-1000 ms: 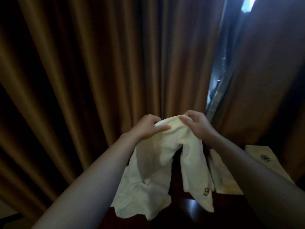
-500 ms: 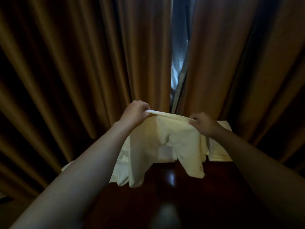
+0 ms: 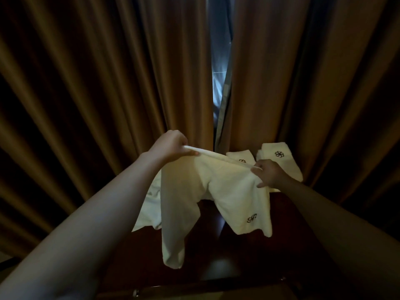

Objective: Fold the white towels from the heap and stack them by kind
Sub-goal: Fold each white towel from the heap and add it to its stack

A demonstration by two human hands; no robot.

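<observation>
- The white towel (image 3: 216, 191) hangs in the air over the dark wooden table (image 3: 216, 263), its top edge now drawn out into a taut line between the two hands; a second ago that edge was bunched up with the hands almost touching.
- Two loose tails droop below — one long on the left, one on the right bearing a dark embroidered logo (image 3: 251, 218).
- The left hand (image 3: 171, 146) pinches the upper left end of the edge, and the right hand (image 3: 269, 173) grips the right end, slightly lower.
- Spreading the edge suggests the person has found the towel's hem and is opening it for a first fold, which is not yet made.
- Behind the towel, on the left, the heap (image 3: 149, 204) of unfolded towels lies on the table.
- To the right, two folded stacks (image 3: 281, 159) sit side by side against the brown curtains (image 3: 86, 94) — so sorting by kind seems well begun.
</observation>
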